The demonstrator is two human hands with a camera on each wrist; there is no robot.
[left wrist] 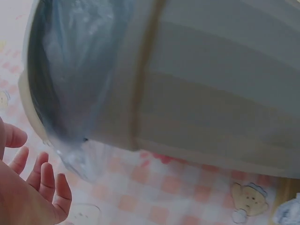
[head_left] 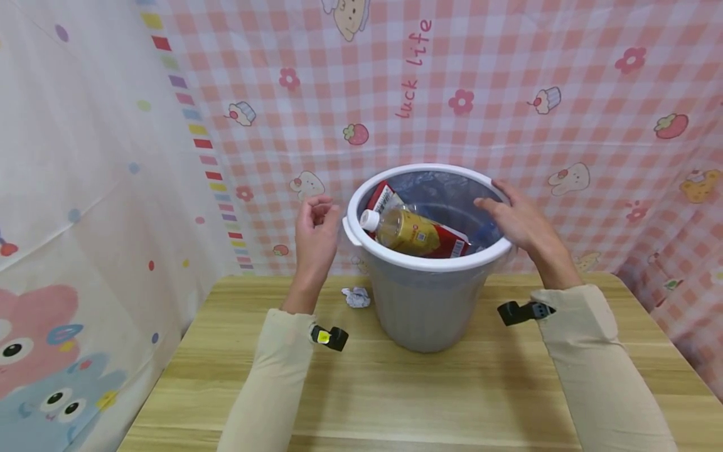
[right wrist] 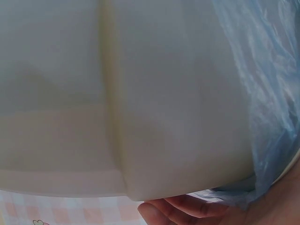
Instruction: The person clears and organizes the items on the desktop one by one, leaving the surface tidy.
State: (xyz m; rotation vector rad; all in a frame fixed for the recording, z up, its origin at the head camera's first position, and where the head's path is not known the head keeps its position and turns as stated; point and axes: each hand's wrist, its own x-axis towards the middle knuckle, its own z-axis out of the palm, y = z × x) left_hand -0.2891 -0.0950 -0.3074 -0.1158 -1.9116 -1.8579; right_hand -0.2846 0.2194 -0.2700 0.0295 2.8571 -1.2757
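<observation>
A grey trash bin [head_left: 426,307] with a white rim and a thin plastic liner [right wrist: 276,93] stands on the table. Inside it lie a clear bottle [head_left: 390,229] with a white cap and yellow label, and a red and white package [head_left: 452,247]. My right hand [head_left: 525,223] holds the bin's right rim, the thumb over the opening and the fingers along the outside. Just left of the bin, apart from it, my left hand [head_left: 316,242] is raised with loosely bent fingers and nothing in them. A crumpled piece of paper [head_left: 357,297] lies by the bin's left side.
The wood-grain table [head_left: 395,402] spreads under the bin and both forearms. Behind it hangs a pink checked cloth [head_left: 508,50], close to the bin's back. A white printed curtain [head_left: 101,188] hangs at the left.
</observation>
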